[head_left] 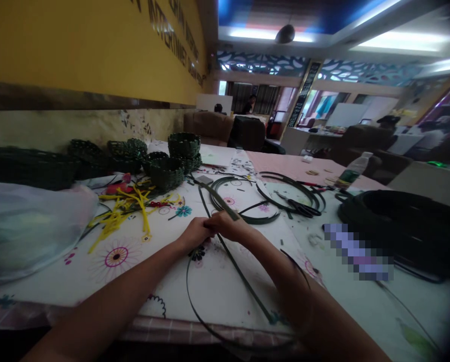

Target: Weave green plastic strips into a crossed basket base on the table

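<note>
My left hand (197, 233) and my right hand (225, 226) meet over the table, fingers closed together. Flat dark green weaving strips (243, 279) pass between them. One wider length sticks out beyond my right hand, and another runs back toward the table's near edge. A thin strip (188, 286) curves from the hands in a large loop, hanging past the near edge and round my right forearm. The exact grip of the fingertips is hidden. Beyond the hands lie coiled green strips (260, 220) and a pair of black-handled scissors (304, 207).
Woven dark green baskets (167, 172) stand at the back left, near yellow strips (145, 213) and a translucent plastic bag (32, 231). To the right are a plastic bottle (355, 171) and a big dark coil (406, 221). Chairs and people are farther back.
</note>
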Demonstrator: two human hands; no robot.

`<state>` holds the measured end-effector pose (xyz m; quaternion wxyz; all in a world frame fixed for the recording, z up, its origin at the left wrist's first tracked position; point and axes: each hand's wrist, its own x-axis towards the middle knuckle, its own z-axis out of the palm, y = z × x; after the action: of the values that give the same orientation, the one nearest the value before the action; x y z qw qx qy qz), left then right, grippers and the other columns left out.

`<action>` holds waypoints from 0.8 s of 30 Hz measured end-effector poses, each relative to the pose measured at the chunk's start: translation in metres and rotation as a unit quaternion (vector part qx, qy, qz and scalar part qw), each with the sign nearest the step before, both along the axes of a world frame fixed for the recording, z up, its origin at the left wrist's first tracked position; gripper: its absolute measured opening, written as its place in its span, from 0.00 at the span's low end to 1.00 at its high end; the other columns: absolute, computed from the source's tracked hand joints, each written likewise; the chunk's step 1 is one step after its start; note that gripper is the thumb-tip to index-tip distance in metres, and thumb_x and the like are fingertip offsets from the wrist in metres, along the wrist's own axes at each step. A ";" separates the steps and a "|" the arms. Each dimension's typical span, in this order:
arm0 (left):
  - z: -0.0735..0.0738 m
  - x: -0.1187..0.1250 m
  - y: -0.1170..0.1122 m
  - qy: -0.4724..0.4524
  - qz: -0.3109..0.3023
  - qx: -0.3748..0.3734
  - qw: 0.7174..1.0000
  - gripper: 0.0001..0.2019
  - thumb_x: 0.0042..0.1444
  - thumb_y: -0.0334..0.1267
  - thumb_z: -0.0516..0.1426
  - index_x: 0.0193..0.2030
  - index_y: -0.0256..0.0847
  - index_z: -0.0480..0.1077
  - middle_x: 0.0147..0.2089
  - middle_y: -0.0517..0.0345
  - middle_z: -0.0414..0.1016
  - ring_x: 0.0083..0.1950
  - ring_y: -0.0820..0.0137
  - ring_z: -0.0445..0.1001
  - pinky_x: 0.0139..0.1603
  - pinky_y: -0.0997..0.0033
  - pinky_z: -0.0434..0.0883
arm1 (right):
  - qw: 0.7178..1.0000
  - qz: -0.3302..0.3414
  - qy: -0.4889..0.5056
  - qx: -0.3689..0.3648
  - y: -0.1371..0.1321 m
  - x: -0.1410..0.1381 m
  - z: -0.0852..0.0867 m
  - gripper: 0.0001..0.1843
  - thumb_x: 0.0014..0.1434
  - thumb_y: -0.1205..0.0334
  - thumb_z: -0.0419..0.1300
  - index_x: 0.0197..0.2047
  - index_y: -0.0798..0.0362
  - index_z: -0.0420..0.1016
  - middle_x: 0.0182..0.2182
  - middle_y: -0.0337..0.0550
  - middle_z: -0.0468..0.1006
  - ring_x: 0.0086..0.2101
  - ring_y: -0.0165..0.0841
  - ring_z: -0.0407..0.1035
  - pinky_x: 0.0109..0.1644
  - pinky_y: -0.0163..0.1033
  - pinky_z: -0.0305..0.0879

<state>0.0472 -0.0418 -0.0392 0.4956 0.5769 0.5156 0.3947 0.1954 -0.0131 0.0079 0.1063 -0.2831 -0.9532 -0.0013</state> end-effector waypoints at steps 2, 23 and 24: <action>-0.002 0.002 -0.002 -0.004 -0.007 -0.009 1.000 0.04 0.42 0.29 0.59 0.21 0.37 0.67 0.15 0.64 0.65 0.15 0.77 0.61 0.17 0.78 0.56 | 1.000 -0.010 -0.007 -0.012 0.000 -0.001 0.001 0.09 0.56 0.71 0.60 0.28 0.50 0.79 0.24 0.41 0.77 0.24 0.29 0.64 0.28 0.36 0.44; -0.001 0.005 -0.005 0.043 -0.041 -0.004 0.998 0.04 0.43 0.30 0.57 0.21 0.37 0.68 0.12 0.65 0.62 0.14 0.76 0.60 0.17 0.77 0.55 | 0.968 0.082 0.062 -0.231 0.008 0.005 0.004 0.11 0.54 0.74 0.53 0.31 0.57 0.78 0.24 0.36 0.73 0.26 0.25 0.62 0.31 0.30 0.54; -0.001 0.005 -0.005 0.045 -0.040 -0.006 0.998 0.03 0.43 0.31 0.57 0.21 0.36 0.69 0.12 0.65 0.62 0.14 0.76 0.60 0.17 0.77 0.55 | 0.968 0.079 0.054 -0.234 0.007 0.005 0.005 0.11 0.54 0.73 0.53 0.29 0.57 0.77 0.22 0.35 0.71 0.25 0.25 0.60 0.30 0.30 0.54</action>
<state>0.0520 -0.0473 -0.0397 0.4908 0.6114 0.5161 0.3449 0.2009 -0.0058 0.0126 0.0887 -0.2235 -0.9392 0.2453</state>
